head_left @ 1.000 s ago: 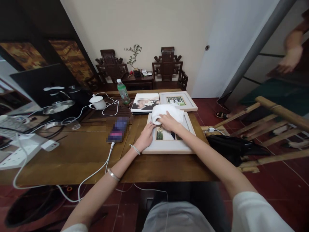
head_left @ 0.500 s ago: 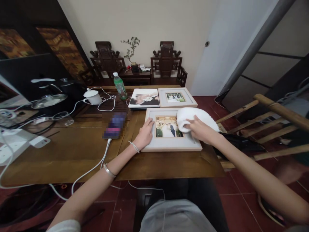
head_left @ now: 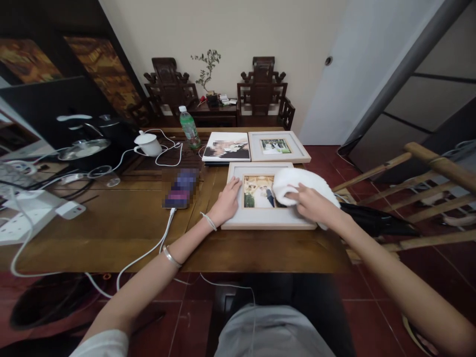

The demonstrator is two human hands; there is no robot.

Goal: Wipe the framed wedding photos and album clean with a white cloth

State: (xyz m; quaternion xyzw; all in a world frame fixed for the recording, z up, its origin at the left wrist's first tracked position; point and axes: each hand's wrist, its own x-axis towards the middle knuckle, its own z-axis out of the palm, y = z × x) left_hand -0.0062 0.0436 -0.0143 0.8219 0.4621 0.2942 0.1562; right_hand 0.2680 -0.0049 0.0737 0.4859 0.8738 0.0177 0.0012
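A pale wooden picture frame (head_left: 267, 221) with a light mat and a wedding photo (head_left: 258, 192) lies flat near the table's front right. My left hand (head_left: 226, 202) holds the frame at its left side, fingers closed over the border. In my right hand (head_left: 311, 202) is a bunched white towel (head_left: 307, 181), pressed on the right part of the frame. The towel covers the photo's upper right corner and much of the frame's right side. Part of the right fingers is hidden in the cloth.
Behind lie a second picture frame (head_left: 293, 156) and a stack with a photo cover (head_left: 227, 147). A green-labelled bottle (head_left: 189, 128), lidded white cup (head_left: 148, 145), charging phone (head_left: 181, 188), plastic cup (head_left: 106, 177) and power strip (head_left: 28, 220) stand left. A bamboo chair (head_left: 427, 153) is right.
My right hand and the towel have shifted slightly over the frame's right side. The left hand stays at the left border. The whole view has turned a little.
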